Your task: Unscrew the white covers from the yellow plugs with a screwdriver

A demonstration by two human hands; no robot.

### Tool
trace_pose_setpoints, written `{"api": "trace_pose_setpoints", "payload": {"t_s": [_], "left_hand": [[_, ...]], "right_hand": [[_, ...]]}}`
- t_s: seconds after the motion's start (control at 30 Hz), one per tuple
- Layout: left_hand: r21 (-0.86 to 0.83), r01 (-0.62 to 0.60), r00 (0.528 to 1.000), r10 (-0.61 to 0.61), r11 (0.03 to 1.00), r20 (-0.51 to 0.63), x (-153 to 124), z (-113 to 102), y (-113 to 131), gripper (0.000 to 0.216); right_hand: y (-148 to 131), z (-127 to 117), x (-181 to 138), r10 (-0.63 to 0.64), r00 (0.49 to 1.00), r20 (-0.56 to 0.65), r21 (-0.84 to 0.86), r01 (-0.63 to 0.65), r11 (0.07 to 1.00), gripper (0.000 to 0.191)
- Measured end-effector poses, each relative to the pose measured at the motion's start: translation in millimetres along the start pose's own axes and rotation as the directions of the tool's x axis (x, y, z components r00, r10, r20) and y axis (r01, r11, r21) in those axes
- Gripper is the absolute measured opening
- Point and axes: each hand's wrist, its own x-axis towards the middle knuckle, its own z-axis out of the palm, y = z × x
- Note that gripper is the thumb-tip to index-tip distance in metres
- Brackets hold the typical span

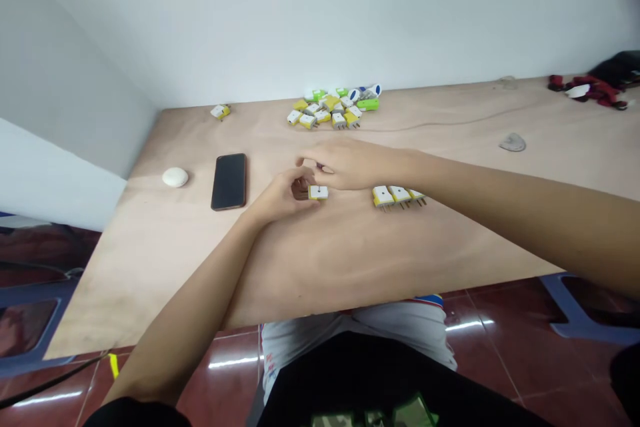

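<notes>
A white and yellow electrical plug (318,193) is gripped between the thumb and fingers of my left hand (281,197), just above the wooden table. A small dark spot shows on the plug's white face. My right hand (341,161) reaches across from the right, its curled fingers close above the plug. Something small and dark peeks out between those fingers, too little to name. Just right of the hands, a row of white and yellow plugs (383,196) lies with pins toward me, partly hidden by my right forearm.
Farther back is a pile of yellow, white and green plugs (323,116). One more plug (220,111) lies at the back left. A phone (229,181) and a white oval object (175,177) are on the left. A grey piece (513,142) and red-black items (595,90) are on the right.
</notes>
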Motion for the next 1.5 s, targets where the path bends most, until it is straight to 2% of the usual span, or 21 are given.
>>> {"api": "trace_pose_setpoints", "payload": {"t_s": [0.07, 0.17, 0.3, 0.4, 0.5, 0.6, 0.73, 0.8, 0.9, 0.97, 1.13, 1.23, 1.3, 1.37, 1.5], "left_hand": [[-0.007, 0.007, 1.0, -0.007, 1.0, -0.002, 0.3, 0.2, 1.1, 0.054], [0.029, 0.014, 1.0, -0.013, 0.999, -0.007, 0.4, -0.1, 3.7, 0.051], [-0.019, 0.045, 0.999, -0.045, 0.999, 0.012, -0.2, 1.0, 7.5, 0.049], [-0.073, 0.06, 0.998, -0.058, 0.996, 0.032, -0.4, 1.8, 7.8, 0.051], [-0.037, 0.047, 0.999, -0.046, 0.998, 0.02, -0.3, 0.7, 6.5, 0.05], [0.018, 0.042, 0.999, -0.042, 0.999, 0.014, -0.4, -1.6, 5.9, 0.05], [0.05, 0.039, 0.999, -0.04, 0.998, 0.012, -0.9, -2.7, 6.4, 0.046], [0.038, 0.047, 0.999, -0.048, 0.998, 0.009, -0.8, -2.0, 6.5, 0.045], [0.009, 0.055, 0.998, -0.055, 0.998, 0.0, -0.6, -0.9, 6.7, 0.046], [0.015, 0.051, 0.999, -0.051, 0.999, 0.001, -0.4, -0.6, 7.6, 0.047], [-0.007, 0.066, 0.998, -0.066, 0.998, 0.017, -0.6, 0.1, 10.2, 0.045], [-0.013, 0.074, 0.997, -0.074, 0.997, 0.013, -1.0, 0.4, 7.3, 0.044], [-0.004, 0.067, 0.998, -0.067, 0.998, 0.007, -1.4, -0.5, 3.7, 0.046], [0.017, 0.062, 0.998, -0.063, 0.998, 0.011, -1.7, -2.6, 0.5, 0.048], [0.077, 0.056, 0.998, -0.055, 0.995, -0.015, -1.7, -7.3, -0.8, 0.047]], "right_hand": [[3.1, 2.1, -0.1, -0.001, 1.0, 0.007, -0.014, 0.001, 1.0, 0.024], [7.6, 6.3, 1.6, 0.033, 0.998, -0.054, -0.058, -0.036, 0.998, 0.032], [9.3, 10.5, 3.1, 0.003, 0.998, -0.066, 0.046, 0.0, 0.999, 0.042], [7.9, 12.2, 3.3, -0.034, 0.997, -0.064, 0.086, 0.04, 0.996, 0.037], [8.2, 14.0, 4.1, -0.003, 0.996, -0.092, 0.044, 0.007, 0.999, 0.033], [10.3, 15.1, 4.2, 0.049, 0.992, -0.116, 0.022, -0.047, 0.999, 0.037], [11.7, 14.5, 1.6, 0.042, 0.995, -0.092, 0.105, -0.033, 0.994, 0.053], [11.7, 13.9, 0.6, 0.031, 0.996, -0.087, 0.115, -0.021, 0.993, 0.05], [11.8, 13.4, 1.9, 0.019, 0.996, -0.084, 0.066, -0.014, 0.998, 0.035], [11.7, 13.2, 3.9, 0.025, 0.996, -0.085, 0.031, -0.022, 0.999, 0.034], [11.2, 14.0, 4.3, 0.014, 0.996, -0.083, 0.102, -0.006, 0.995, 0.054], [12.8, 17.9, 2.8, -0.04, 0.996, -0.085, 0.184, 0.055, 0.981, 0.054], [13.9, 21.7, 3.3, -0.07, 0.99, -0.125, 0.25, 0.1, 0.963, 0.051], [14.0, 24.2, 5.0, -0.073, 0.974, -0.217, 0.323, 0.142, 0.936, 0.047], [12.0, 21.4, 6.5, -0.012, 0.905, -0.425, 0.375, 0.188, 0.908, 0.043]]}}
